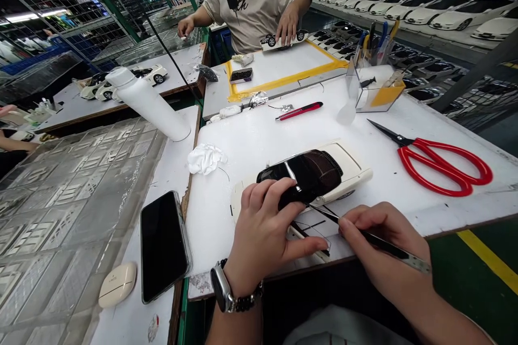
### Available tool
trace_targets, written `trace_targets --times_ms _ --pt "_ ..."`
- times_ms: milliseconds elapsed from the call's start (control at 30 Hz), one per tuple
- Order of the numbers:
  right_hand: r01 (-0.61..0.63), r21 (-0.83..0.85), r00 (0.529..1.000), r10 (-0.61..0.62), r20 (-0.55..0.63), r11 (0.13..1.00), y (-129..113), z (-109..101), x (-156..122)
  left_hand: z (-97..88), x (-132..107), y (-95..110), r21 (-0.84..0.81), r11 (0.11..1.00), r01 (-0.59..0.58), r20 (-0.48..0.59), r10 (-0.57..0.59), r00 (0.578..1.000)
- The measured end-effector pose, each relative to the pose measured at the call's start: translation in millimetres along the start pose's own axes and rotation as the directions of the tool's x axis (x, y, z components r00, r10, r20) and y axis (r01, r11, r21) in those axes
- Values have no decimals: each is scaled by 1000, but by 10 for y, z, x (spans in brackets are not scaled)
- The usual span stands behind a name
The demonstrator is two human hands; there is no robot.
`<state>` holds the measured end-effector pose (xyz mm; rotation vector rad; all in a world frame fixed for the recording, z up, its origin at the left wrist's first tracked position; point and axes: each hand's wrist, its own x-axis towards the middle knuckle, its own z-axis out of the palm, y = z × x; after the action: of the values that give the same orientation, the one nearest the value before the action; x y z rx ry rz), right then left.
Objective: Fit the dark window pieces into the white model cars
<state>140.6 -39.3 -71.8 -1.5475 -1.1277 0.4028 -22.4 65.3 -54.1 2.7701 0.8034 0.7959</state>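
Note:
A cream model car [351,164] with a black roof lies on the white worktop in front of me. Its near-side door [299,232] stands swung out toward me. My left hand [267,226] is laid over the front of the car, fingers gripping it around the windscreen, thumb stretched out by the open door. In my right hand [384,242] is a pair of tweezers [388,247], pinched between thumb and fingers. The tweezer tips are at the car's side by the door opening, close to my left index finger; what they touch is too small to tell.
Red-handled scissors [441,164] lie at right, behind them a clear tool box [378,89]. A red pen [299,111], crumpled tissue [206,159], phone [164,245], earbud case [118,284] and white bottle [151,108] surround the car. Opposite, a co-worker [253,2] handles another model car.

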Motion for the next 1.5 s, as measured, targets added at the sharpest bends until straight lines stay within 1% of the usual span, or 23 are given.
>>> trace_targets --times_ms 67,133,200,267,367,467,533,600,667,733,800,867,933,1133,1300,1500 --pt "-11 -73 995 18 94 997 -78 -46 74 -7 -3 -5 -18 1000 -4 -11 4 1000" --pt "-6 -149 980 36 197 989 -170 -94 185 -20 -6 -10 -59 998 -12 -35 10 999" --pt "37 -188 956 20 293 981 -269 -123 326 -35 -12 -15 -113 993 -18 -72 10 997" --pt "101 -204 922 -15 387 974 -371 -116 484 -45 -23 -20 -168 986 -14 -108 -4 994" --pt "179 -294 874 -15 486 939 -513 -36 716 -48 -42 -28 -240 971 -1 -148 -35 988" --pt "262 -445 840 25 542 857 -612 89 886 -44 -56 -36 -288 958 -1 -171 -50 984" --pt "317 -498 824 26 566 807 -640 157 933 -43 -59 -40 -300 954 -5 -176 -50 983" --pt "348 -505 813 15 582 790 -638 185 925 -44 -61 -41 -308 951 -7 -178 -50 983" --pt "361 -473 806 -14 592 804 -613 163 876 -46 -62 -41 -320 947 -7 -181 -54 982" --pt "378 -400 820 -101 564 835 -577 101 813 -48 -63 -40 -336 942 -1 -178 -62 982" --pt "389 -309 843 -200 499 868 -539 24 760 -49 -65 -40 -349 937 2 -170 -65 983" --pt "375 -235 856 -238 459 897 -503 -41 727 -50 -67 -40 -355 935 3 -165 -66 984" --pt "350 -198 858 -228 459 916 -467 -76 713 -51 -68 -42 -355 935 7 -162 -69 984" --pt "295 -198 860 -169 482 935 -373 -66 705 -50 -69 -46 -354 935 14 -159 -75 984" --pt "294 -193 865 -175 470 936 -364 -61 700 -49 -68 -48 -343 939 16 -156 -73 985" --pt "299 -192 861 -178 476 935 -368 -57 706 -52 -66 -42 -338 941 18 -153 -74 985"
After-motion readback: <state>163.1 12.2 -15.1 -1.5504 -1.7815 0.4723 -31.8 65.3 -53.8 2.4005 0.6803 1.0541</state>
